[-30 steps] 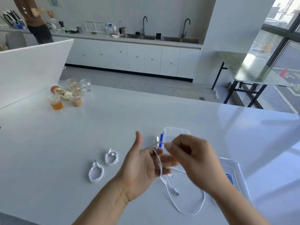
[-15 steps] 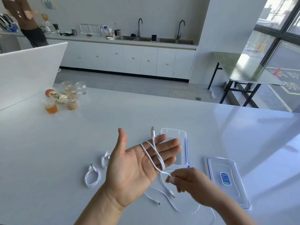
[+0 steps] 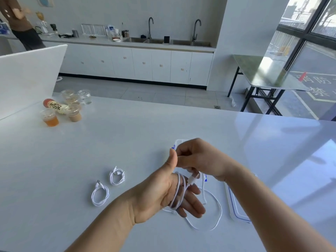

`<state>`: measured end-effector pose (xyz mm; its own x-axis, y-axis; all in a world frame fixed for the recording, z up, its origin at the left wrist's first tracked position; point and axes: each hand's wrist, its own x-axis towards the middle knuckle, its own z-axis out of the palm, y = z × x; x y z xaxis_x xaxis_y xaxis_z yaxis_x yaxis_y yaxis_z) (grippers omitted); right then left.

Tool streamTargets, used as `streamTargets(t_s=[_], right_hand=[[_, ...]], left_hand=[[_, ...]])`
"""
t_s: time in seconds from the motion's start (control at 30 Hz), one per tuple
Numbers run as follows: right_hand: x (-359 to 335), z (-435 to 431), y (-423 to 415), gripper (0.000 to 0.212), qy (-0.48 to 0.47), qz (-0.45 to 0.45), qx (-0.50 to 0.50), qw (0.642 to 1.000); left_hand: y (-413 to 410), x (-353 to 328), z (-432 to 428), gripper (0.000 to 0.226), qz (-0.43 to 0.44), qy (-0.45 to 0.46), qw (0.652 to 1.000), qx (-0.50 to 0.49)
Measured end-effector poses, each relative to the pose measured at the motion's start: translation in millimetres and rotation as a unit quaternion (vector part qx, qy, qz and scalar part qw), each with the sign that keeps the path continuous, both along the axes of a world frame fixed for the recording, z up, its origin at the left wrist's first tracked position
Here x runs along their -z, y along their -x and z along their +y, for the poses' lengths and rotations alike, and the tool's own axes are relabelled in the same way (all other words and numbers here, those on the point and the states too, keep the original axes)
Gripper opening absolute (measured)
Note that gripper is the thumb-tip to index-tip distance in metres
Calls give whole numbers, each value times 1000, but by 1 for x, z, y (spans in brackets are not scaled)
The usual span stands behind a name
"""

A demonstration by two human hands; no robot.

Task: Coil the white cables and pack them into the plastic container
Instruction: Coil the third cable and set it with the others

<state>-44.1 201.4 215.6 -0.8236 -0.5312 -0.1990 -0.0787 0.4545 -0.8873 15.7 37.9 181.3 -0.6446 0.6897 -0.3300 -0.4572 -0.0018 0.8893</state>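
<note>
My left hand (image 3: 163, 193) is held flat, thumb up, with a white cable (image 3: 180, 193) wound in loops around its fingers. My right hand (image 3: 198, 159) pinches the same cable just above the left fingers. The slack of that cable (image 3: 216, 211) lies in a loop on the table below. Two coiled white cables lie to the left, one (image 3: 117, 176) farther and one (image 3: 100, 194) nearer. The clear plastic container (image 3: 179, 141) is mostly hidden behind my hands. Its lid (image 3: 234, 208) lies flat at the right, partly under my right forearm.
Several plastic cups with drinks (image 3: 51, 118) and a lying bottle (image 3: 54, 106) sit at the far left of the white table (image 3: 127, 139). A white panel (image 3: 27, 73) stands at the left. A person (image 3: 20, 20) stands at the far kitchen counter.
My right hand has risen from below the left palm to above the fingers, adding cable loops around them. The left hand turned from palm up to thumb up.
</note>
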Motion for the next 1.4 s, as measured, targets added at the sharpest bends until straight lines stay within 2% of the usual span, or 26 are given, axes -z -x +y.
streamTargets(t_s=[0.07,0.1,0.17,0.2,0.27,0.37,0.43,0.47,0.53,0.67,0.8,0.93,1.0,1.07,1.1,1.17,1.23,1.4], right_hand=[[-13,-6,-8,26,-92,74,-5,993],[-17,-8,-13,24,-164,144,-7,976],[-18,-10,-27,15,-276,284,-6,918],[-14,-11,-36,17,-300,342,5,891],[0,-15,-54,17,-314,421,25,851],[13,-15,-71,16,-229,460,78,855],[13,-10,-73,12,-150,425,117,885],[12,-7,-73,8,-131,377,137,907],[12,-2,-73,10,-156,288,140,934],[14,1,-70,25,-191,206,128,951],[7,3,-63,26,-83,111,178,974],[9,-1,-56,24,-99,164,183,964],[15,-2,-55,16,-78,183,198,960],[20,-3,-57,8,-91,243,206,944],[22,-3,-58,12,-105,287,206,929],[25,-5,-65,14,-112,366,201,902],[26,-5,-72,11,-108,404,189,888],[46,-2,-101,21,-84,416,192,885]], left_hand=[[-1,4,-3,113,-9,4,1000,-14],[-3,4,-3,110,-17,-10,999,-27],[-5,5,-4,101,-37,-55,995,-68],[-7,7,-3,96,-51,-92,990,-96],[-10,10,0,87,-100,-178,966,-159],[-12,16,3,86,-126,-220,943,-215],[-13,16,4,90,-116,-227,943,-215],[-13,17,5,94,-109,-230,945,-207],[-12,17,6,102,-85,-228,951,-189],[-14,15,12,105,-48,-197,963,-177],[-15,15,12,104,-21,-155,976,-153],[-15,11,13,94,-18,-134,979,-149],[-13,10,11,88,-31,-123,978,-165],[-11,12,9,89,-54,-121,976,-175],[-11,14,9,89,-64,-123,973,-182],[-11,16,7,91,-78,-142,966,-200],[-9,21,8,90,-84,-169,957,-221],[-4,22,4,81,-139,-256,911,-291]])
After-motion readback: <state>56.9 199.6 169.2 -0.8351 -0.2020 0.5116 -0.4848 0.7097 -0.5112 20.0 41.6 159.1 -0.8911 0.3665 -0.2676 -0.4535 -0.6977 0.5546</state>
